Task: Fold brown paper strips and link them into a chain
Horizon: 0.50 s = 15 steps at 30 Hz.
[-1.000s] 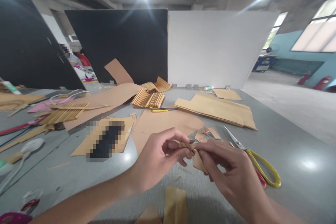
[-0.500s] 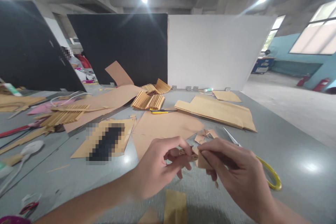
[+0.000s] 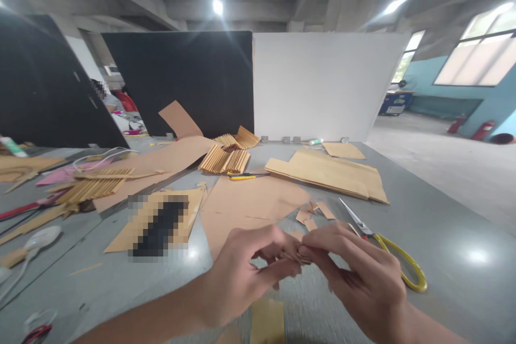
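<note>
My left hand (image 3: 252,263) and my right hand (image 3: 360,266) meet above the grey table, fingertips pinched together on a small folded piece of brown paper (image 3: 296,256). Fingers cover most of that piece, so its full shape is hidden. Just beyond the hands lie several small brown paper scraps (image 3: 314,212). Yellow-handled scissors (image 3: 397,252) rest beside my right hand, blades pointing away and partly behind it. Below the hands a tan paper strip (image 3: 267,322) lies flat. A large brown paper sheet (image 3: 250,199) spreads out beyond my left hand.
Folded kraft paper (image 3: 332,174) lies at the back right. Bundles of pleated paper (image 3: 226,159) and a yellow utility knife (image 3: 242,176) are behind the sheet. Black (image 3: 181,83) and white (image 3: 314,86) panels edge the table. White cable (image 3: 26,258) runs at left; a person sits beyond.
Both hands have drawn closer together over the small paper piece, which is now more covered by the fingers. The scraps and scissors are less hidden. The view has shifted slightly.
</note>
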Each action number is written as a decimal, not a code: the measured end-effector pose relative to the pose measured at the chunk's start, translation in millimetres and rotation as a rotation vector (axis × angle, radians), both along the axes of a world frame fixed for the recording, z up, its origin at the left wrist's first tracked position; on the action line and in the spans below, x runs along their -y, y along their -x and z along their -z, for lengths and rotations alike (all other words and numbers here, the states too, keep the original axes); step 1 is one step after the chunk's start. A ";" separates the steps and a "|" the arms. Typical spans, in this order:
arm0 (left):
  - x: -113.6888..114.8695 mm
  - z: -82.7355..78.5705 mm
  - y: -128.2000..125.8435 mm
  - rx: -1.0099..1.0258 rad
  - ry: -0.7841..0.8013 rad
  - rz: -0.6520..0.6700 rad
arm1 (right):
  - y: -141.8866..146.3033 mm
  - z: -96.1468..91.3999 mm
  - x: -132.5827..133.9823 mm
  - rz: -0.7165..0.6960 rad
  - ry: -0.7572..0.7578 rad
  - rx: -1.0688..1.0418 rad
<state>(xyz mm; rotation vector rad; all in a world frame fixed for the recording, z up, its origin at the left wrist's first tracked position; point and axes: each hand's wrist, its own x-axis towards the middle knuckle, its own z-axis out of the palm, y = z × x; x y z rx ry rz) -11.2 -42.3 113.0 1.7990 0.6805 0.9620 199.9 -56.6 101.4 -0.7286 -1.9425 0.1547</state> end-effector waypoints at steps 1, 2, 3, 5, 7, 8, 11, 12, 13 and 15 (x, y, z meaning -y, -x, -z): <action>0.2 0.1 0.1 -0.005 0.002 -0.018 | 1.0 0.0 0.0 0.004 -0.019 -0.007; 0.4 -0.2 0.1 -0.007 0.010 -0.029 | 2.1 0.1 -0.2 0.011 -0.039 -0.008; 0.6 -0.8 -0.1 -0.009 0.023 -0.033 | 3.1 0.4 -0.5 0.025 -0.057 -0.012; 1.0 -1.9 -1.0 -0.022 0.048 -0.026 | 4.8 1.9 -1.3 0.048 -0.085 -0.027; 1.5 -1.6 -2.6 -0.039 0.061 -0.024 | 6.0 4.9 -2.6 0.036 -0.124 -0.049; 1.9 -0.6 -3.7 -0.041 0.065 -0.022 | 6.6 7.0 -3.5 0.013 -0.144 -0.057; 3.4 5.6 -6.9 -0.021 0.062 -0.011 | 8.2 14.3 -6.7 -0.029 -0.137 -0.066; 3.9 7.9 -7.8 -0.013 0.067 -0.018 | 8.6 16.6 -7.8 -0.029 -0.116 -0.070; 4.4 9.9 -8.5 -0.006 0.075 -0.026 | 8.9 18.7 -8.8 -0.026 -0.091 -0.081; 5.4 12.2 -9.4 0.008 0.092 -0.046 | 8.3 21.1 -10.1 -0.017 -0.052 -0.126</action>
